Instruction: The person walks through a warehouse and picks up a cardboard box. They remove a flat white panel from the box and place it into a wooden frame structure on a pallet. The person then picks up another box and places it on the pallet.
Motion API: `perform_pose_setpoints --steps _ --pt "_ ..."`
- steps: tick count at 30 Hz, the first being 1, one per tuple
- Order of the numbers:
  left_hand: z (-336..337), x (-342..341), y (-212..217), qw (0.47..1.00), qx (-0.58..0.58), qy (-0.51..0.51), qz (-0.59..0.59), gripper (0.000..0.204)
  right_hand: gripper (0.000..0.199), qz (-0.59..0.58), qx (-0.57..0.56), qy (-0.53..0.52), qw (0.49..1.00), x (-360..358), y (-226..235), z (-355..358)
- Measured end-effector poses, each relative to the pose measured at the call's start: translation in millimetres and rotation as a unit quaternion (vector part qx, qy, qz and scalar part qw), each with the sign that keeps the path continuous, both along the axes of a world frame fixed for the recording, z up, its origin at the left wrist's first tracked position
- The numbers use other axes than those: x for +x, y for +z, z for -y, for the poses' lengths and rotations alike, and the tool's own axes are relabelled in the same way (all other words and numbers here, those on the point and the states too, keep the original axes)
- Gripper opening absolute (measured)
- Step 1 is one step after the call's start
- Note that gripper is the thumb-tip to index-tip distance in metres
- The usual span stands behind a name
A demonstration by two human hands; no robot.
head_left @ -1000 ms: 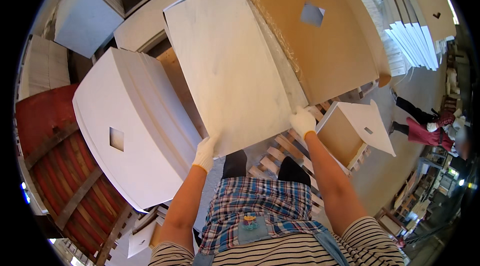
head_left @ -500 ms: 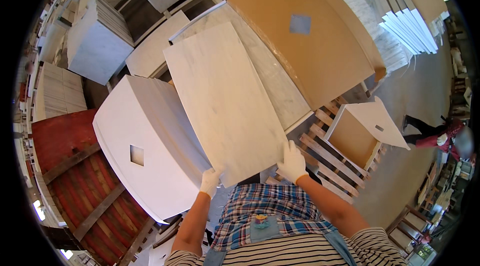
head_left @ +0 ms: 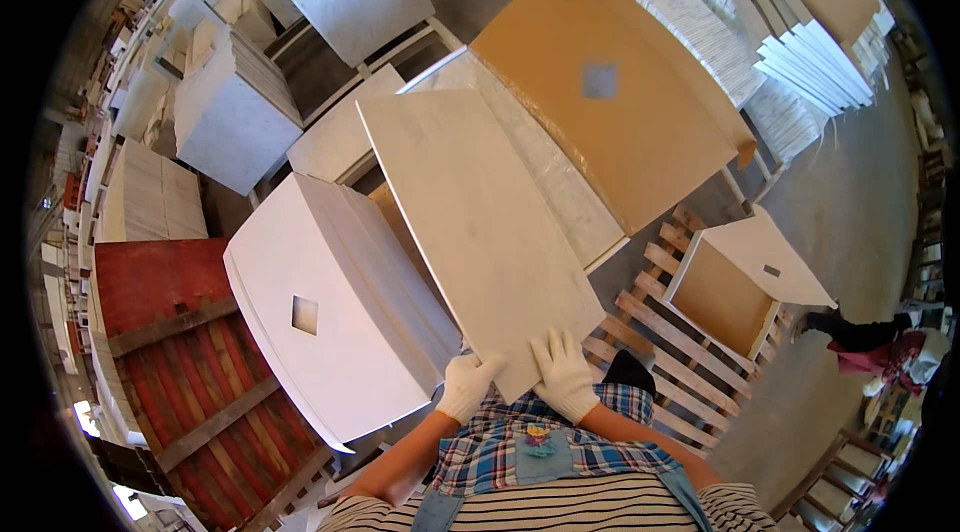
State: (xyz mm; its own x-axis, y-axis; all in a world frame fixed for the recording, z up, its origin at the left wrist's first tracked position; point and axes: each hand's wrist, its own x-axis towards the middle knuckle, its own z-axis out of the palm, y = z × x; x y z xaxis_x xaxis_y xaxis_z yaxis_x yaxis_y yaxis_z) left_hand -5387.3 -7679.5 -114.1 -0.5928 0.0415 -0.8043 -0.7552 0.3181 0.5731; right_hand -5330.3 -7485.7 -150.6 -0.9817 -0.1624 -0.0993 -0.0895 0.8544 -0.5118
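Note:
A long pale marble slab (head_left: 480,212) stretches away from my body, its near end close to my apron. At its near left corner my left hand (head_left: 468,387), in a white knit glove, is closed around the edge. My right hand (head_left: 562,378), gloved alike, lies on the slab's upper face near that end, its fingers stretched out and a little apart. Another grey-veined marble slab (head_left: 560,177) lies beyond on the right, partly covered by the one I hold. The underside of the held slab is hidden.
Left stands a white carton (head_left: 300,312) with a square cutout. A large brown cardboard sheet (head_left: 650,122) lies far right, above a slatted wooden pallet (head_left: 690,362) bearing an open box (head_left: 735,297). Stacked slabs (head_left: 235,112) stand behind. Another person (head_left: 880,342) is at right.
My right hand has moved from the slab's right edge to its near face, closer to my left hand. The slab's near end has shifted right and toward me, and the whole view has shifted.

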Motion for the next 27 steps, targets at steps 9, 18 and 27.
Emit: perform_pose_setpoints --steps 9,18,27 --pt "-86 -55 95 0.938 0.162 -0.284 -0.112 0.038 0.045 -0.116 -0.143 -0.190 0.964 -1 31 -53" --pt "-90 -290 -26 0.953 0.060 -0.061 -0.291 0.042 0.038 -0.047 -0.216 -0.248 0.943 -6 25 -113" --pt "-110 -519 -92 0.916 0.146 0.206 -0.310 0.059 0.041 -0.163 -0.004 -0.097 0.982 -5 17 -116"
